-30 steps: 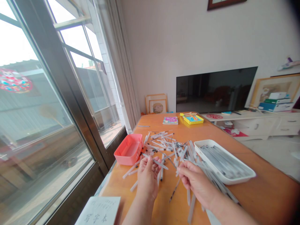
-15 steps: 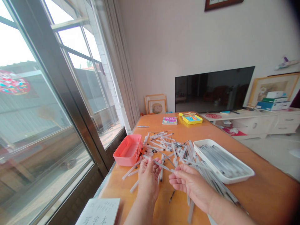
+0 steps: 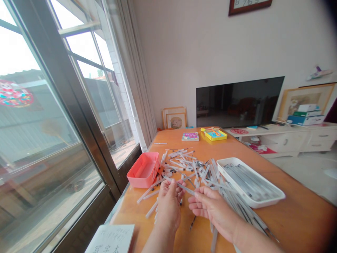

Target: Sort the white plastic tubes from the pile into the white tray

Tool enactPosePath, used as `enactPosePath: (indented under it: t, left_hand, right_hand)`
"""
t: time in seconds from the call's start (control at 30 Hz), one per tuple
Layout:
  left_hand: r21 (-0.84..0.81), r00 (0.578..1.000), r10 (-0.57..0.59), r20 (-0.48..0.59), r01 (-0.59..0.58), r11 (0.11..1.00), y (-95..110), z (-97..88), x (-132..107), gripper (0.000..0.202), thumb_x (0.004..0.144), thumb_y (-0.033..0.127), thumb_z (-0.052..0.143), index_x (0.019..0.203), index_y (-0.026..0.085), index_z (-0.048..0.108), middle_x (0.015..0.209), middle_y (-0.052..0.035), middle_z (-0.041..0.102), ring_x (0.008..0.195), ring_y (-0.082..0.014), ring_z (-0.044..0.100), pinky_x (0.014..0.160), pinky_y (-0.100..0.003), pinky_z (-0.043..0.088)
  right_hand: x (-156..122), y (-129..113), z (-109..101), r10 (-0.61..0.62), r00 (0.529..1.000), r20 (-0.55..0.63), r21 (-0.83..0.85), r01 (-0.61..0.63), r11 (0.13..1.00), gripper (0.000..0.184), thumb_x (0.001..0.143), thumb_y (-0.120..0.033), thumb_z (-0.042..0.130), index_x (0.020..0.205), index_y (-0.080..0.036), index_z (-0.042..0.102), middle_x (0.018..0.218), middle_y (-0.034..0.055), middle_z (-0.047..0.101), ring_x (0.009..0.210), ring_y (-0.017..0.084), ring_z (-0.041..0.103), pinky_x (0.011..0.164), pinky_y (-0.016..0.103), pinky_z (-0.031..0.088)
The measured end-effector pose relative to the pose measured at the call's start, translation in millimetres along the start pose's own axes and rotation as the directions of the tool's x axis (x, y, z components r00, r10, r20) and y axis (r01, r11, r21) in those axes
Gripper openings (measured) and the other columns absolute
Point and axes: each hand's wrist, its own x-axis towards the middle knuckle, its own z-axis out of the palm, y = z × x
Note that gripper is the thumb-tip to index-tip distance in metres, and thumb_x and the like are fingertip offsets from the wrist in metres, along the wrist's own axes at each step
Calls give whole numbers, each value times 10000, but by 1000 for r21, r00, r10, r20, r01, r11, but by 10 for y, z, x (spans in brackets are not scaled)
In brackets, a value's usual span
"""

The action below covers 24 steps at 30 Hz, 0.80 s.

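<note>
A translucent pen barrel (image 3: 186, 188) slants between my two hands above the table. My left hand (image 3: 169, 196) is closed, pinching the barrel near its left part with thumb and fingers. At the barrel's right end, my right hand (image 3: 210, 203) is closed in a pinch too; its fingertips cover that end. Beneath and beyond my hands lies a loose heap of pen parts (image 3: 181, 161), clear tubes mixed with small black pieces. More long pen tubes (image 3: 234, 196) lie beside my right hand.
A coral-red plastic box (image 3: 143, 170) stands left of the heap. On the right, a white tray (image 3: 271, 203) holds several pens in a row. A white notebook (image 3: 112, 239) lies at the near left. Farther back are a booklet (image 3: 190, 136) and a yellow box (image 3: 216, 135).
The barrel has shifted slightly right, and its right end now meets my right fingertips. My left hand has moved a little right and down; the right hand is nearly still.
</note>
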Motion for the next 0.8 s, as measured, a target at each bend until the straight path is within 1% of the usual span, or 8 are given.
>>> enactPosePath:
  t: [0.1, 0.17, 0.27, 0.4, 0.5, 0.6, 0.7, 0.8]
  left_hand:
    - [49, 1000, -12, 25, 11, 999, 0, 22, -26, 379, 815, 436, 809, 958, 231, 525, 947, -53, 734, 853, -172, 725, 713, -244, 538]
    - [72, 999, -25, 34, 23, 997, -15, 33, -44, 390, 807, 447, 812, 974, 223, 539, 951, -60, 733, 832, -174, 720, 707, -251, 534]
    - [76, 998, -31, 60, 27, 997, -49, 39, -61, 404, 807, 491, 802, 953, 204, 557, 959, -71, 732, 798, -165, 708, 730, -267, 537]
    - [69, 997, -64, 51, 60, 996, -92, 31, -17, 451, 753, 533, 836, 902, 207, 561, 881, -46, 730, 723, -143, 682, 721, -262, 535]
    - [45, 993, -108, 41, 106, 993, -123, 13, 55, 485, 666, 489, 907, 847, 218, 549, 851, -43, 738, 691, -145, 680, 705, -260, 537]
    - [12, 987, -154, 34, 154, 988, -157, -9, 112, 462, 641, 433, 923, 806, 239, 538, 830, -39, 741, 698, -172, 696, 695, -275, 547]
    - [9, 985, -169, 31, 169, 986, -182, -21, 132, 431, 654, 398, 905, 791, 260, 521, 823, -36, 744, 709, -202, 708, 694, -303, 563]
    - [26, 985, -168, 33, 167, 986, -191, -20, 127, 419, 663, 373, 897, 782, 265, 510, 814, -34, 746, 730, -220, 718, 705, -320, 576]
  right_hand:
    - [10, 6, 5, -13, 1000, 2, -46, 13, 999, 391, 867, -520, 724, 996, -168, 615, 991, 108, 765, 880, 189, 736, 825, 332, 577]
    - [29, 21, 11, -24, 1000, -20, -78, 22, 997, 424, 847, -549, 730, 993, -164, 629, 969, 101, 761, 845, 183, 735, 783, 315, 580]
    - [79, 54, 17, -55, 997, -57, -116, 48, 992, 486, 812, -611, 730, 960, -158, 634, 902, 86, 754, 751, 173, 727, 685, 292, 575]
    - [167, 86, 8, -95, 994, -45, -146, 88, 985, 582, 749, -713, 726, 875, -159, 601, 771, 51, 725, 621, 140, 685, 569, 248, 534]
    - [250, 122, -11, -91, 995, -32, -163, 84, 983, 707, 637, -821, 725, 853, -167, 564, 706, 25, 700, 538, 116, 643, 504, 220, 490]
    - [348, 191, -38, -88, 995, -50, -196, 77, 978, 816, 538, -916, 680, 840, -170, 544, 662, 13, 678, 506, 117, 630, 477, 216, 475]
    - [421, 266, -61, -112, 991, -66, -214, 95, 972, 849, 517, -956, 632, 835, -175, 525, 634, 4, 658, 470, 118, 613, 450, 219, 456]
    - [438, 303, -71, -124, 991, -44, -224, 111, 968, 821, 560, -942, 623, 848, -181, 512, 651, 6, 662, 465, 110, 604, 456, 223, 459]
